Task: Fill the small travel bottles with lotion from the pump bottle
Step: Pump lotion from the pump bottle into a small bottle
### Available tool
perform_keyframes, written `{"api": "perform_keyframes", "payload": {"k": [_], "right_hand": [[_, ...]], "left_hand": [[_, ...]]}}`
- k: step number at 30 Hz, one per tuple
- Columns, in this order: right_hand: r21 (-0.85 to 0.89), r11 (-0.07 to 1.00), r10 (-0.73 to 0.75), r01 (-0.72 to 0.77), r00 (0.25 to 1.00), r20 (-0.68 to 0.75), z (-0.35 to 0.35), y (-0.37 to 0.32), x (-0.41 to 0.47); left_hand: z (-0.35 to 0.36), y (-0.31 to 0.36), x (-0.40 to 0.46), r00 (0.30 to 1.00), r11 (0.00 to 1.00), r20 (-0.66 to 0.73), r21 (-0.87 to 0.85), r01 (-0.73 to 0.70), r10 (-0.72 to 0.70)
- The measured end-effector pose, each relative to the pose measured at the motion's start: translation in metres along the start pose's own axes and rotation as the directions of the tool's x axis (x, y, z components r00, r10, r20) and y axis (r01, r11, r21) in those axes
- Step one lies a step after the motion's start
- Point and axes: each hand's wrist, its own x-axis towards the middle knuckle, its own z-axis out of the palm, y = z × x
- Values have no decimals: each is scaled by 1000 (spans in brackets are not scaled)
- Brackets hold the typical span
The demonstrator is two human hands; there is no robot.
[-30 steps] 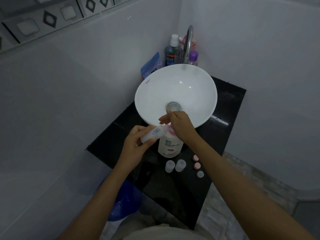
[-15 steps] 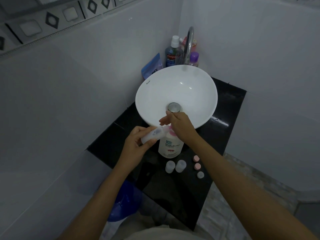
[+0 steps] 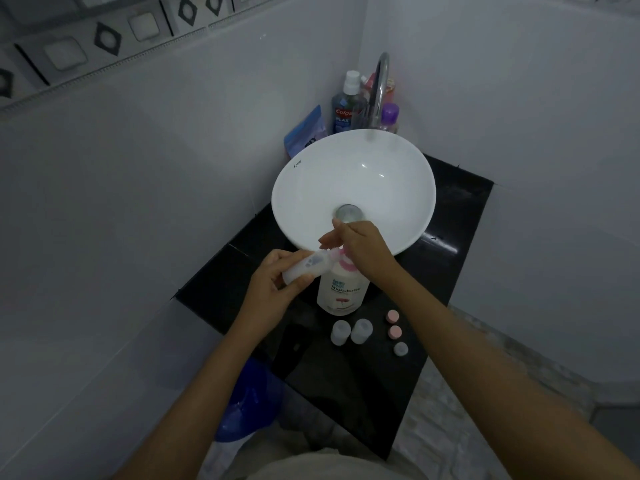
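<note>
Lotion filling is under way at the white Shokubutsu pump bottle, which stands on the black counter just in front of the white basin. Compared with the frames a second and half a second back, almost nothing has shifted: both hands sit in the same places over the bottle and the view has only drifted slightly, so this reads as one continuing pump stroke and not a new step. The right hand rests on the pink pump head, fingers held fairly straight and pointing left, pressing down, not curled round anything. The left hand, just left of the pump bottle, grips a translucent travel bottle between thumb and curled fingers, tilted so its mouth meets the nozzle; whether lotion is flowing, and how full that bottle is, cannot be told. Just in front of the pump bottle stand two more small travel bottles, upright, touching or nearly so, uncapped; their fill level is also unclear. To the right of them lie three loose caps in a short row, two pink and one grey. Since the hold is unchanged, my judgement is that the first fill is still in progress, with two bottles and all the capping left.
</note>
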Motion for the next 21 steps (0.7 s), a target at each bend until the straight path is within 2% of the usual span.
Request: {"api": "perform_keyframes", "payload": {"k": [5,12,15,21], "right_hand": [[60,997,-38,40,999,-33,-3,-6,-2],[6,1000,-1,1,1000,-29,4,3,-2],[-29,999,-33,33,999,-7,-4,-5,-2],[-9,999,-39,39,998,-53,0,-5,-1]], "left_hand": [[-2,7,3,1000,1000,-9,-7,-26,26],[-1,0,2,1000,1000,5,31,2,-2],[-2,4,3,1000,999,1,26,-19,19],[-2,6,4,1000,1000,3,0,-23,23]]}}
